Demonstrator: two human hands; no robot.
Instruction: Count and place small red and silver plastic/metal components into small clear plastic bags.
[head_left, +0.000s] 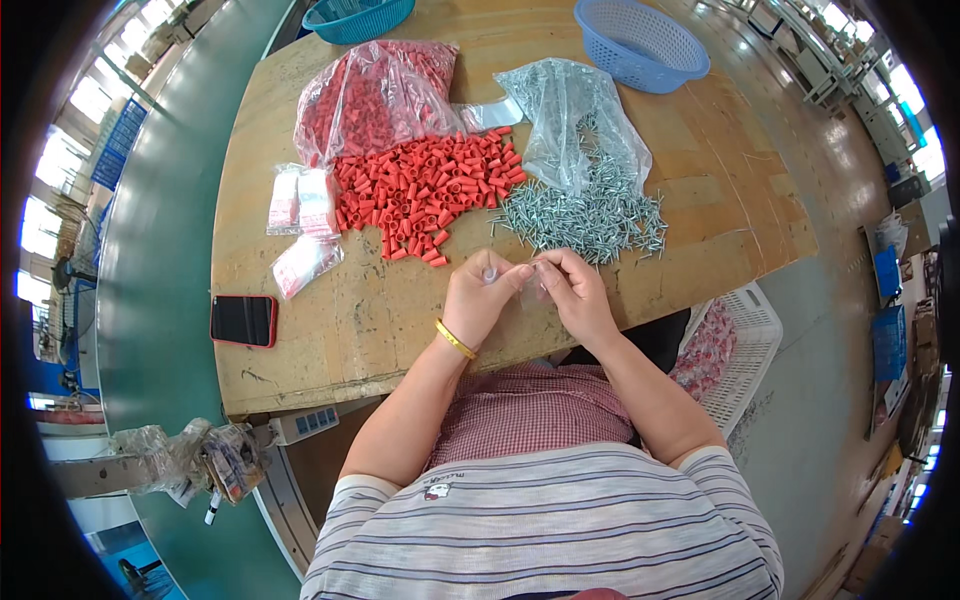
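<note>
Both hands meet near the front of the table and pinch a small clear plastic bag between them. My left hand, with a yellow bangle at the wrist, has its thumb and fingers closed on the bag's left side. On the other side my right hand grips it with thumb and forefinger. What the bag contains, if anything, I cannot make out. Just beyond the hands lies a heap of small silver screws, spilling from a clear bag. To its left spreads a pile of short red plastic tubes.
A large clear bag of red tubes lies behind the pile. Packs of small plastic bags and a phone are at left. Two baskets, teal and blue, stand at the back. A white crate holds filled bags at lower right.
</note>
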